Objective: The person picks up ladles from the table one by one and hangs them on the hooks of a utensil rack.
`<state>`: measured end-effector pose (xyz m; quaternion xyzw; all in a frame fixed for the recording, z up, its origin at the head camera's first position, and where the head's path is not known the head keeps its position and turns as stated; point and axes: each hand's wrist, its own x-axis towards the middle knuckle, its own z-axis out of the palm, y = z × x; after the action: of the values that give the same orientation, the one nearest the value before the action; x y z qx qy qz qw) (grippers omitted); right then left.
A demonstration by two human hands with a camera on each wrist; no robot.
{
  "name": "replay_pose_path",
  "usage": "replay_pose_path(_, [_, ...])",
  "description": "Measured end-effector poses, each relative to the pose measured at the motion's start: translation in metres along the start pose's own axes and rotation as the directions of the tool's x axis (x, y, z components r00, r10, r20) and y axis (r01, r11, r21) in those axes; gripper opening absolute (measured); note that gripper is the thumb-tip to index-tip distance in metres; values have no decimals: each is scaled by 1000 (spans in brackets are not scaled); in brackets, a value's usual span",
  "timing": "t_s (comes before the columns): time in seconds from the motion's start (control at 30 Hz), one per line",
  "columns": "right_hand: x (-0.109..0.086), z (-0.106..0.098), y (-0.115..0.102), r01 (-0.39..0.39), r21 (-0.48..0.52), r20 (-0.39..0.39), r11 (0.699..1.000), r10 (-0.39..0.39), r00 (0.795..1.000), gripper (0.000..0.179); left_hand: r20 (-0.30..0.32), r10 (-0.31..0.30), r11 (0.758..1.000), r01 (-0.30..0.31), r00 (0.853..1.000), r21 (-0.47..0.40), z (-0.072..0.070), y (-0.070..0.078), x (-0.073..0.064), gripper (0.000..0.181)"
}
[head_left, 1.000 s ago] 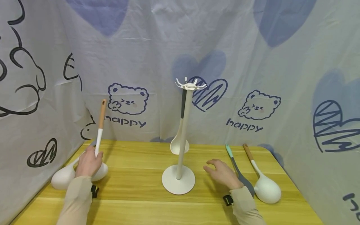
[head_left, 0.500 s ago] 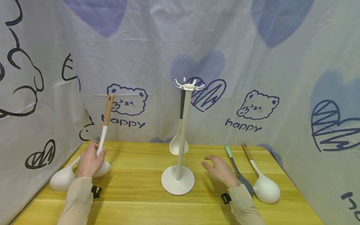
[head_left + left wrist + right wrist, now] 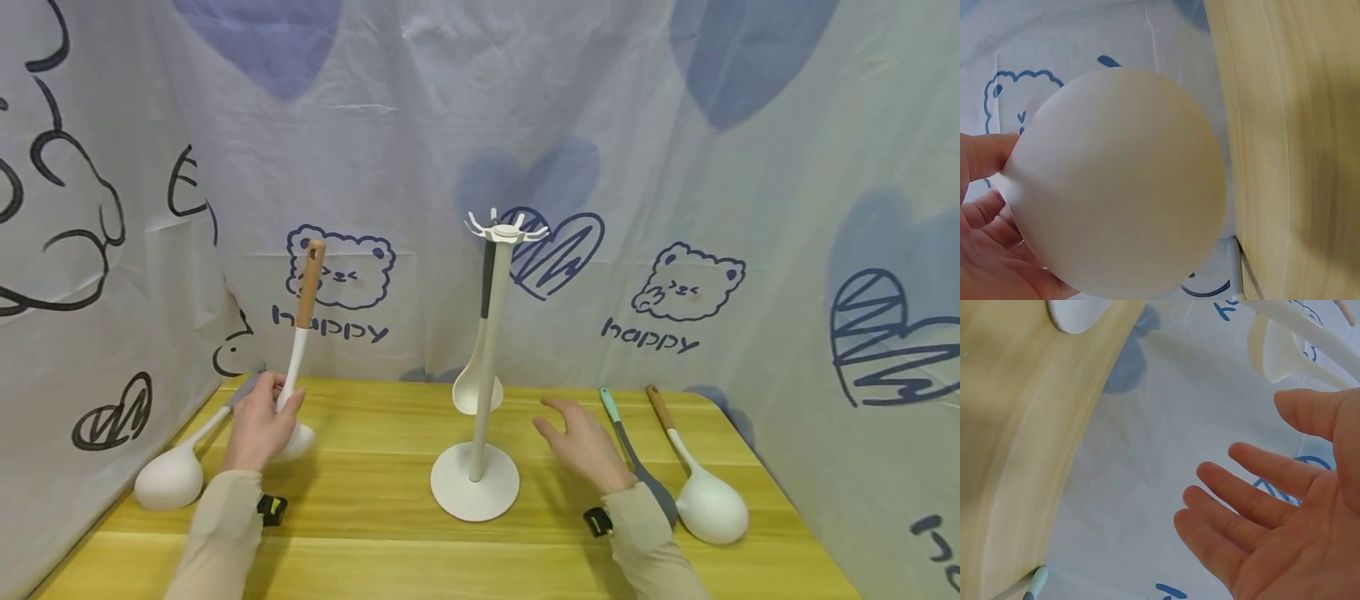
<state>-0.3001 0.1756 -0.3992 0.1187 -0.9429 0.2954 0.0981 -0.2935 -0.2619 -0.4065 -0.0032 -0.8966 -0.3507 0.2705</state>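
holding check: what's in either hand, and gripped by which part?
Left hand: the tan-handled white ladle, held low on its white shank, just above the bowl. Right hand: nothing held.

Free table separates the held ladle from the obstructing stand.
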Motion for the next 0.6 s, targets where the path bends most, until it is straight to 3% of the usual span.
replay_pose_path(0.27, [7,-7,-9,38,34,-56,999,-36,998,46,16,18,1000,-18,1000,-2,10,12,3,24])
replay_pose_path(0.43, [10,-14,-14,55,64,-75,996,-50,996,44,28,14,999,-13,1000,-39,11,24,1,24])
replay_pose_path(0.6, [13,-23,-19,81,90,-87,993,-74,993,43,25,47,996,-45,999,-83,13,36,-1,21])
